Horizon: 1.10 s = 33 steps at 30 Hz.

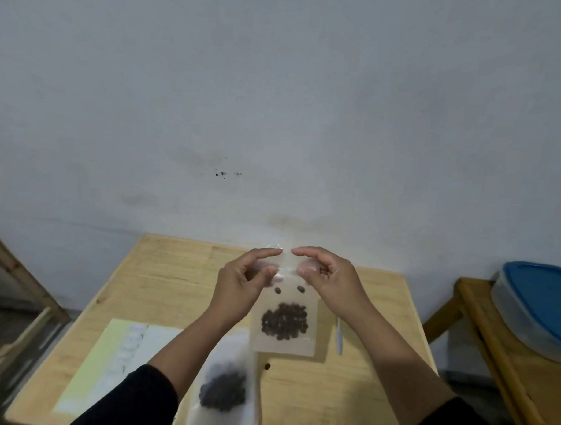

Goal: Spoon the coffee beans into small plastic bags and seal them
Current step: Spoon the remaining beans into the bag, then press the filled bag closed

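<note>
Nearest the camera, a filled bag [223, 393] of coffee beans is laid on the wooden table [162, 271] between the forearms, apparently set aside out of the working space. Beyond it, a small plastic bag [285, 320] is held upright so that its beans [285, 320] are settled at the bottom, clear of the mouth. Its top strip is pinched between thumb and forefinger by the left hand [241, 284] and the right hand [329, 277], seemingly for sealing.
</note>
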Available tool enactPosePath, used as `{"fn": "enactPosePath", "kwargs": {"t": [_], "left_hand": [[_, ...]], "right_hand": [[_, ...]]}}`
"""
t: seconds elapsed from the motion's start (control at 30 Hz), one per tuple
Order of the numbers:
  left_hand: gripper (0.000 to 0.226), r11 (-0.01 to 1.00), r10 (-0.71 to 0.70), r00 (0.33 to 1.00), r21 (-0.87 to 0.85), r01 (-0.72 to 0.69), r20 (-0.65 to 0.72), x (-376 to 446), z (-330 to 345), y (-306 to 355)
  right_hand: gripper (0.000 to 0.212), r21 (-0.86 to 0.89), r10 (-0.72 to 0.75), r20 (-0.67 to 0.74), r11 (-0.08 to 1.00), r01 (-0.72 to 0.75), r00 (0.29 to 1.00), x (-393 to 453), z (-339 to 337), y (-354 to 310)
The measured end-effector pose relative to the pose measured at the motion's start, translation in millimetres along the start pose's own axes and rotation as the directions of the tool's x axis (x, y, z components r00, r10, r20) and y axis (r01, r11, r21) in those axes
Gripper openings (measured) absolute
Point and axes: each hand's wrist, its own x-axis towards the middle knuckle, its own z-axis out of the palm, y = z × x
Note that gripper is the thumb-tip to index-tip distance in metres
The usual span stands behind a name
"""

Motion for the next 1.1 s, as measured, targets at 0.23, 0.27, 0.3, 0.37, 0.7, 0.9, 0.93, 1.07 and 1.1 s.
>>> {"fn": "enactPosePath", "kwargs": {"t": [0.23, 0.27, 0.3, 0.37, 0.7, 0.9, 0.93, 1.07, 1.1], "left_hand": [[0.030, 1.000, 0.004, 0.999, 0.003, -0.005, 0.038, -13, -15, -5], [0.031, 1.000, 0.005, 0.999, 0.017, -0.005, 0.036, -13, -19, -7], [0.033, 1.000, 0.005, 0.999, 0.028, -0.006, 0.033, -13, -24, -10], [0.036, 0.998, 0.006, 1.000, 0.055, -0.007, 0.017, -14, -32, -13], [0.032, 0.996, -0.015, 0.996, 0.084, 0.022, -0.083, -22, -96, -29], [0.023, 0.992, -0.125, 0.986, 0.000, 0.126, -0.107, -34, -161, -49], [0.022, 0.990, -0.140, 0.987, 0.013, 0.142, -0.079, -38, -171, -53], [0.021, 0.969, -0.243, 0.970, 0.056, 0.243, 0.002, -56, -211, -75], [0.020, 0.959, -0.276, 0.961, 0.059, 0.277, -0.015, -61, -219, -80]], "right_hand": [[0.023, 0.059, 0.020, 0.003, 0.998, -0.021, 1.000, -2, 23, -3], [0.022, 0.062, 0.028, 0.007, 0.998, -0.028, 1.000, -2, 26, -3], [0.020, 0.066, 0.035, 0.016, 0.997, -0.036, 0.999, -2, 30, -4], [0.019, 0.076, 0.057, 0.027, 0.995, -0.059, 0.998, -2, 40, -6], [0.012, 0.194, 0.186, 0.008, 0.964, -0.184, 0.983, 3, 116, -22], [0.022, 0.271, 0.268, -0.004, 0.928, -0.257, 0.963, 8, 180, -38], [0.022, 0.286, 0.284, -0.008, 0.919, -0.270, 0.959, 9, 192, -40], [0.020, 0.360, 0.340, 0.037, 0.872, -0.330, 0.940, 9, 238, -38], [0.018, 0.377, 0.360, 0.067, 0.854, -0.357, 0.931, 7, 249, -35]]}}
